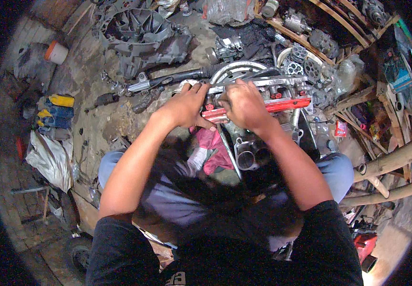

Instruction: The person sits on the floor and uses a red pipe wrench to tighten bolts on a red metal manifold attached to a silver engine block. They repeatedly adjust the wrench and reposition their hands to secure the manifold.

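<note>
A long engine part, a silver metal rail (282, 82) with a bright red bar (289, 103) along its near side, lies crosswise in front of me. My left hand (187, 107) grips its left end, thumb on the near side and fingers over the far edge. Curled closed against the middle of the part is my right hand (245, 104); whatever its fingers hold is hidden. Below the part, between my legs, sit a pink rag (211, 145) and a metal piece with round bores (247, 156). A thin metal strip (230, 155) slants beside the rag.
A large gearbox housing (141, 35) stands at the far left, with a shock-absorber-like rod (168, 80) nearer me. Behind the part lies a round metal rim (239, 69). Wooden poles (392, 159) line the right side. Bottles (56, 117) and a white sack (48, 159) sit left.
</note>
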`<action>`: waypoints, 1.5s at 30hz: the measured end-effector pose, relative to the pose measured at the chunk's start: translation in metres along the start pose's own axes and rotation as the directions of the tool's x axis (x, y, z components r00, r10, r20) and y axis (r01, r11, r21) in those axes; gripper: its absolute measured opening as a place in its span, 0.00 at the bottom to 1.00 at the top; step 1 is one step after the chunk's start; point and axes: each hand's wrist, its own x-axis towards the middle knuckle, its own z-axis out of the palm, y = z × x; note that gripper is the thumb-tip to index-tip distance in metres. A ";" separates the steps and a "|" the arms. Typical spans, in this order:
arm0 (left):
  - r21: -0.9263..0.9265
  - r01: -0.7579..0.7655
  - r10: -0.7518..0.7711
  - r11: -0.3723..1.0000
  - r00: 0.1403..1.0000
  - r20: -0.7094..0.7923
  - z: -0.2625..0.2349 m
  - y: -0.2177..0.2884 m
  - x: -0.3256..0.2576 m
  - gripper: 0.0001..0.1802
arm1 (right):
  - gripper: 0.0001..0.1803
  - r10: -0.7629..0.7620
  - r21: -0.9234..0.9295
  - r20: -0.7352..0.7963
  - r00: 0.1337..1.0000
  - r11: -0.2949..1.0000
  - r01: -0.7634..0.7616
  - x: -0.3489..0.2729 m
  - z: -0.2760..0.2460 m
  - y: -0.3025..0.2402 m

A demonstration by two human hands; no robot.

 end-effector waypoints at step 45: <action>0.009 0.020 -0.020 1.000 1.000 0.002 -0.004 0.005 -0.003 0.71 | 0.06 0.004 -0.218 -0.060 0.998 0.976 -0.017 0.006 0.000 -0.017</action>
